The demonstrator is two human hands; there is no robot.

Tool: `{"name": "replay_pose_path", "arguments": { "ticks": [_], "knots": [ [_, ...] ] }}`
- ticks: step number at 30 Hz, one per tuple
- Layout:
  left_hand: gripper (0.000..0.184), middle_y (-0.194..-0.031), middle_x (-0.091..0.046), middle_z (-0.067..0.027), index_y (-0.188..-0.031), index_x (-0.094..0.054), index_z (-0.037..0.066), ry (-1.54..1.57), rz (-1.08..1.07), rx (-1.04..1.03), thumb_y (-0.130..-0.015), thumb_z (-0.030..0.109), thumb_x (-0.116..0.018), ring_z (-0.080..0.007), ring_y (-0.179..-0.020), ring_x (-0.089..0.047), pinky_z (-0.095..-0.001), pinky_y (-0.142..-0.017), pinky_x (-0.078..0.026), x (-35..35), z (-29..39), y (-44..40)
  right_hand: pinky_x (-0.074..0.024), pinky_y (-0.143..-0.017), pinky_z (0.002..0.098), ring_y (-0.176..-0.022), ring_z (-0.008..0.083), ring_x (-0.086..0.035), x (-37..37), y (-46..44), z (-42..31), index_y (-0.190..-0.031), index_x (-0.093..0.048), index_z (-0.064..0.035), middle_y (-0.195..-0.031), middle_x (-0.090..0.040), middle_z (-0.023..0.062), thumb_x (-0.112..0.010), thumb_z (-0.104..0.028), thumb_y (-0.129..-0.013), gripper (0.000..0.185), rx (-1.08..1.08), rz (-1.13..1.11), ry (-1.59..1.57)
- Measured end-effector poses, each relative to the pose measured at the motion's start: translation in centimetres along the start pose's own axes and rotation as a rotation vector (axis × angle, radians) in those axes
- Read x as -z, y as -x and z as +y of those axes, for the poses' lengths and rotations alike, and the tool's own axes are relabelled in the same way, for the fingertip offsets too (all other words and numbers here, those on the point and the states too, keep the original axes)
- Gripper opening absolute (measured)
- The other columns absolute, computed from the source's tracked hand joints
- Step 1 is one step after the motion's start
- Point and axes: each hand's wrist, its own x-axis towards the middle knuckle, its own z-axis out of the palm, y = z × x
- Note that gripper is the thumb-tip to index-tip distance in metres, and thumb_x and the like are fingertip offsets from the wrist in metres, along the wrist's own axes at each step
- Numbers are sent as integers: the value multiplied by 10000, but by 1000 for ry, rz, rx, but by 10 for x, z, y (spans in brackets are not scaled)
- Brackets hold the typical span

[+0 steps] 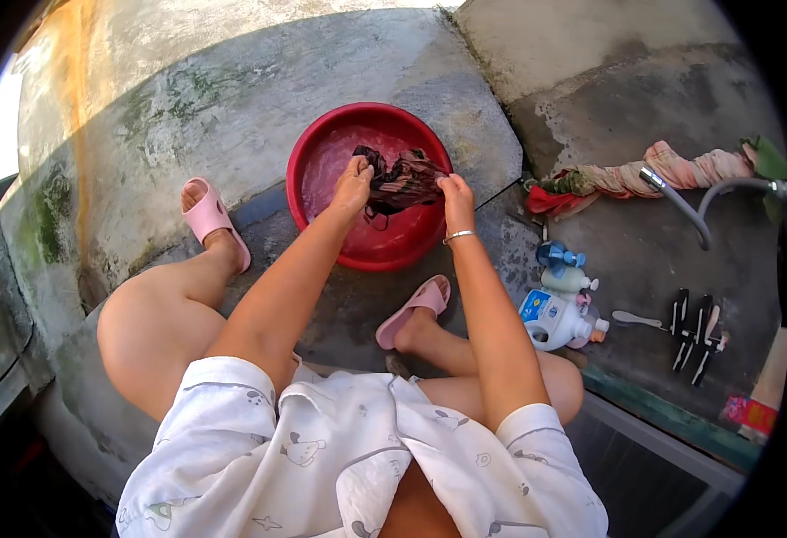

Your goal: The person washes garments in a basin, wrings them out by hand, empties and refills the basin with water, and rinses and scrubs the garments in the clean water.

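Observation:
A dark, patterned wet garment (404,184) is stretched between my two hands over a red plastic basin (302,184). My left hand (354,186) grips its left end, fingers closed on the cloth. On the other side, my right hand (455,199) pinches the right end near the basin's rim. A thin dark strap hangs from the garment's lower edge toward the water (326,170) in the basin. What kind of garment it is, I cannot tell.
Right of the basin stand a white detergent jug (550,318) and several bottles (565,278). Farther right lie a white-handled brush (635,319) and dark-and-white clips or brushes (696,334). A cloth-wrapped pipe (626,175) leads to a metal faucet (676,193). Pink slippers (209,218) are on my feet.

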Motion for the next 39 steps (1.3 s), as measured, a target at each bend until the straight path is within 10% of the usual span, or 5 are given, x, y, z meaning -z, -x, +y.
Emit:
{"name": "replay_pose_path", "arguments": {
  "ticks": [7,24,30,39],
  "knots": [
    [389,-1358,-504,-149,-1308,-476,21,177,92,-65,-941,144,-515,-225,-1258,-475,-304,-1044,-346,40,18,-22,-454,-748,235,-798,90,-562,7,18,-30,-942,-618,-42,-899,-636,-1,-712,-181,-814,211,-49,-123,-269],
    [321,-1163,-578,-101,-1177,-576,29,424,157,-376,-891,175,-591,-194,-1087,-530,-309,-937,-414,63,84,-16,-459,-838,296,-925,140,-588,36,11,-62,-995,-555,-73,-1011,-633,41,-668,-12,-795,238,33,-232,-670],
    [398,-1188,-559,-205,-1170,-583,125,-571,129,-309,-789,11,-595,-379,-1091,-549,-418,-924,-446,74,-26,-14,-504,-697,345,-752,200,-615,32,-1,76,-953,-555,-34,-816,-642,60,-753,-106,-726,310,18,-90,337],
    [705,-1490,-262,-164,-1362,-445,231,-1166,26,-586,-718,200,-729,-410,-1353,-264,-512,-1100,-253,27,-27,9,-212,-1100,545,-1387,350,-224,-46,20,52,-1375,-426,-264,-1494,-305,33,-695,-310,-789,647,405,-226,1087]
  ]
}}
